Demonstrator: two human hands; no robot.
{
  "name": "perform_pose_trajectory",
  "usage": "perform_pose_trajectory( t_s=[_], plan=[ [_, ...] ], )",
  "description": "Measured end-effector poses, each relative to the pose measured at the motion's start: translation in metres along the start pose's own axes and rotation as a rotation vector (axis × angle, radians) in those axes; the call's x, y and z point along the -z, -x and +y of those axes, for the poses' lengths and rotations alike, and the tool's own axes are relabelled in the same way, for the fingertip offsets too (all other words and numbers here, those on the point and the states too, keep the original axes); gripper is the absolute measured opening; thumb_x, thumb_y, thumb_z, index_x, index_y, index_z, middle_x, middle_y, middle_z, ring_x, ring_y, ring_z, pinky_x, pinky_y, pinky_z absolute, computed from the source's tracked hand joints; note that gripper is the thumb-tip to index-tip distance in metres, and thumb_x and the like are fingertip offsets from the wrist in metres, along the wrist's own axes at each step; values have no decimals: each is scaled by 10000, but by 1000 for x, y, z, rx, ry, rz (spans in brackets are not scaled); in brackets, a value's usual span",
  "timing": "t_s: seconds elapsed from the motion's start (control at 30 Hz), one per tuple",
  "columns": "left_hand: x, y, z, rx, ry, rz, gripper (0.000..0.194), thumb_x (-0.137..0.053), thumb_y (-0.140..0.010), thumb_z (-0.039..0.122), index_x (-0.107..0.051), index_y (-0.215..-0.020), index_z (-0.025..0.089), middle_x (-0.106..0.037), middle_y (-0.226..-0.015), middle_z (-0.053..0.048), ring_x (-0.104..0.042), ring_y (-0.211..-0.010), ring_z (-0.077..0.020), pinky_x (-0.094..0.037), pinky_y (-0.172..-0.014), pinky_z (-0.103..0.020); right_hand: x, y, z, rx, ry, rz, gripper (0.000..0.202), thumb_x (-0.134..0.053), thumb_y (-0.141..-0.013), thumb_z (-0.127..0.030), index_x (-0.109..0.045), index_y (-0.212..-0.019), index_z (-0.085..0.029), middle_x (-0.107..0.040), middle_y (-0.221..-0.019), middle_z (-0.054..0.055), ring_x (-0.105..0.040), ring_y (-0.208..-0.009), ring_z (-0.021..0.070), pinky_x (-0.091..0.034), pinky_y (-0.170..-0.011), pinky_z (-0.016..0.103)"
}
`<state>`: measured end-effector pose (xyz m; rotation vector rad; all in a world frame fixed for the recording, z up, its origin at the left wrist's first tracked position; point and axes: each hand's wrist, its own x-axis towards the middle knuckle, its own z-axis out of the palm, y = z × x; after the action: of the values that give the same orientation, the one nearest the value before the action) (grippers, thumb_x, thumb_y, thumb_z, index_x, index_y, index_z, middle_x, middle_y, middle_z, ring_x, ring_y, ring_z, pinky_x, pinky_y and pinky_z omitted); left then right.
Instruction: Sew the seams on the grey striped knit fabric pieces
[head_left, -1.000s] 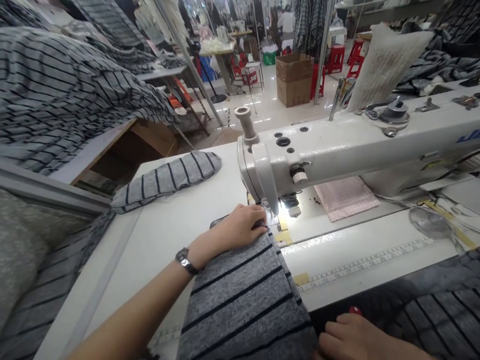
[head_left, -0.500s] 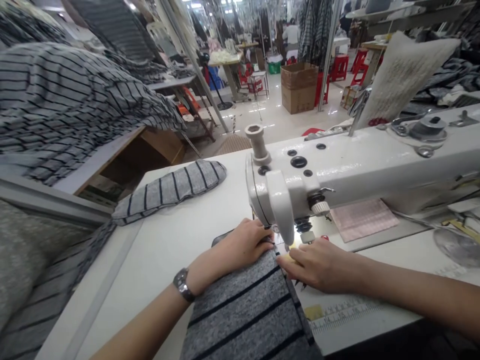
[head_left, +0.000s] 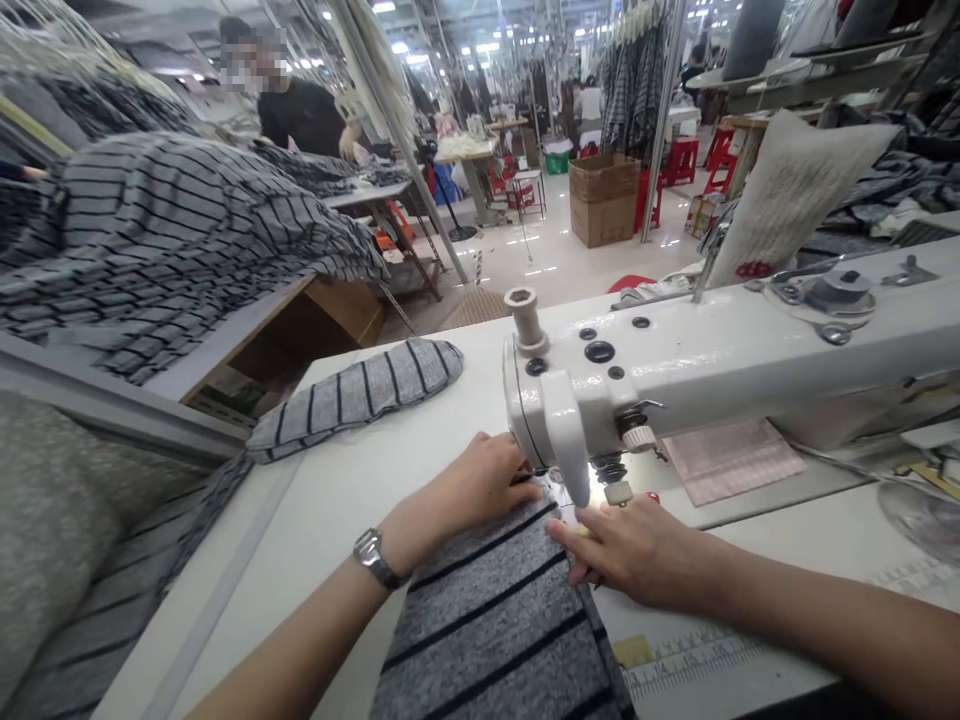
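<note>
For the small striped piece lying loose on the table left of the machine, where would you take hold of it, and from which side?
Grip the small striped piece at its rounded far end, nearest the sewing machine, coming from above with the left hand. It lies flat and apart from other things on the table, and that end is probably easiest to pinch; its other end hangs toward the table's edge.

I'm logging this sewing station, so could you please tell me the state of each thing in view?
Left hand: flat on the striped fabric, pressing it down.
Right hand: on the fabric's right edge, fingertips by the presser foot.
Striped fabric: lying flat, front end under the machine head.
Sewing machine: work light on.
Small striped piece: lying apart on the table.
Cardboard box: open.
</note>
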<state>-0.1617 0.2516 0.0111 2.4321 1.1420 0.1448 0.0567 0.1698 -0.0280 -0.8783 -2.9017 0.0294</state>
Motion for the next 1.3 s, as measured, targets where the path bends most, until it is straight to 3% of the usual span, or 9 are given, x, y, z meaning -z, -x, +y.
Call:
perform_pose_trajectory(
  t_s=[0.2, 0.37, 0.43, 0.57, 0.63, 0.8, 1.0, 1.13, 1.3],
  plan=[
    [24, 33, 13, -38, 177, -132, 160, -576, -893, 324, -625, -793, 209, -663, -806, 3, -625, -781, -180, -494, -777, -299, -9, 1, 0, -14, -18, 5, 542, -432, -1015, -514, -458, -1362, -98, -629, -878, 72, -595, -613, 179, -325, -453, 287],
    [2, 32, -10, 215, 68, 158, 136, -614, -823, 315, -646, -802, 184, -675, -907, -75, -628, -867, -246, -509, -811, -386, -8, 2, 0, -40, -40, -10, 560, -404, -1000, -570, -473, -1338, -129, -624, -900, 62, -597, -620, 180, -312, -456, 281],
    [3, 35, -13, 196, 74, 169, 133, -602, -830, 291, -641, -750, 192, -675, -909, -75, -629, -880, -237, -507, -832, -380, -7, 2, 0, -60, -58, -12, 565, -419, -987, -588, -472, -1332, -144, -618, -896, 48, -592, -618, 177, -292, -451, 278],
    [25, 57, 3, -46, 410, -93, 205, -585, -899, 339, -657, -761, 206, -692, -871, -42, -641, -825, -188, -512, -783, -293, -7, 2, 1, -48, -67, -13, 476, -434, -986, -575, -546, -1177, -153, -605, -885, 46, -591, -637, 184, -301, -468, 288],
    [28, 65, 4, -26, 474, -126, 232, -558, -921, 364, -645, -777, 204, -683, -802, -23, -636, -764, -175, -517, -723, -273, -10, 2, 0, -40, -58, -3, 452, -419, -988, -579, -562, -1085, -162, -596, -869, 45, -584, -630, 185, -308, -475, 292],
    [-9, 56, -20, 159, 38, 311, 135, -535, -886, 305, -613, -908, 197, -629, -829, -21, -599, -704, -168, -541, -644, -298, -16, 2, 0, -49, -56, 29, 492, -392, -977, -614, -549, -1103, -164, -593, -865, 41, -582, -624, 183, -317, -478, 289],
    [-48, 45, -10, -3, -90, 295, 219, -439, -954, 220, -657, -933, 220, -627, -914, -48, -614, -837, -175, -550, -784, -305, -12, 0, 0, -76, -81, -1, 498, -441, -953, -632, -569, -1087, -169, -607, -865, 41, -604, -634, 182, -330, -478, 279],
    [-55, 39, -3, -38, -193, 302, 275, -420, -957, 185, -635, -1122, 234, -631, -950, -69, -606, -824, -204, -560, -754, -343, -12, 0, 0, -72, -58, -11, 501, -433, -954, -636, -570, -1089, -174, -613, -872, 47, -610, -625, 187, -336, -467, 278],
    [-60, 43, -1, -36, -226, 398, 235, -427, -977, 227, -606, -1128, 223, -618, -1035, -93, -616, -942, -234, -558, -837, -393, -14, 2, 1, -58, -48, 9, 498, -413, -964, -630, -566, -1091, -174, -610, -874, 50, -612, -655, 190, -374, -496, 273]
  ],
)
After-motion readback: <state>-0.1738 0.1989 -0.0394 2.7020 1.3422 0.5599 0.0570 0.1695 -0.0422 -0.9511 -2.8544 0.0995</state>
